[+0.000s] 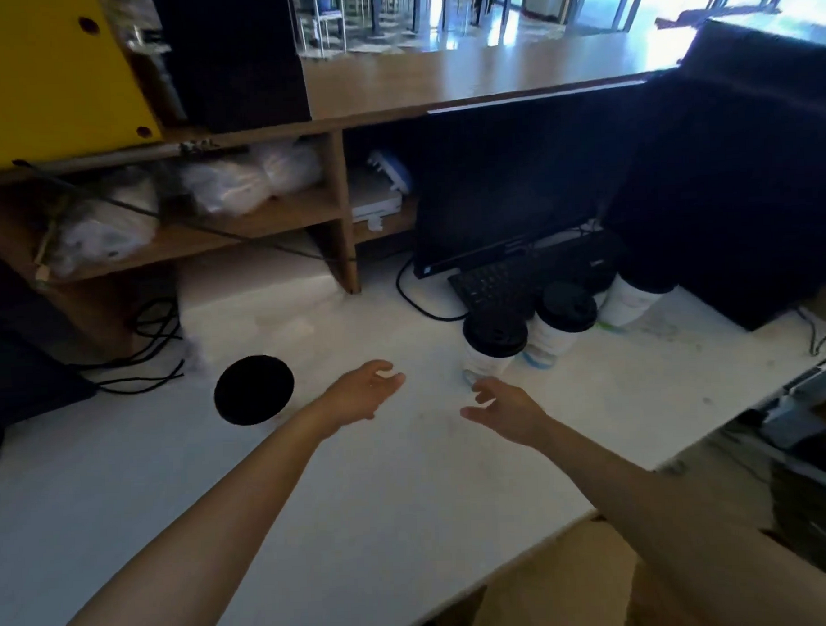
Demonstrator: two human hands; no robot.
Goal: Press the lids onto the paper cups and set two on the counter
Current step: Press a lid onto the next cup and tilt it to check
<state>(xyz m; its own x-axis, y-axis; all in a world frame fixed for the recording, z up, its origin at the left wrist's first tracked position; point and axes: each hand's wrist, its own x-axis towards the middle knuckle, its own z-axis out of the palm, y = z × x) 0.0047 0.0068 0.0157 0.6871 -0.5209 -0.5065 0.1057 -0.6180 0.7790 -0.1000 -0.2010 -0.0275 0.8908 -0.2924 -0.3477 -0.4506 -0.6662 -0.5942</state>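
Three white paper cups with black lids stand in a row on the white desk [361,492]: the nearest cup [489,352], a middle cup [559,324] and a far cup [635,300] beside the keyboard. My right hand [508,410] hovers just in front of the nearest cup, fingers loosely spread, holding nothing. My left hand [364,391] is out over the desk to the left of that cup, fingers relaxed and empty. A raised wooden counter [463,77] runs along the back, above the shelves.
A round black hole or disc [253,389] lies in the desk at left. A dark monitor [514,178] and black keyboard [517,271] stand behind the cups. Wooden shelves [188,236] hold plastic bags. Black cables [155,350] trail at left. A yellow box [51,77] sits top left.
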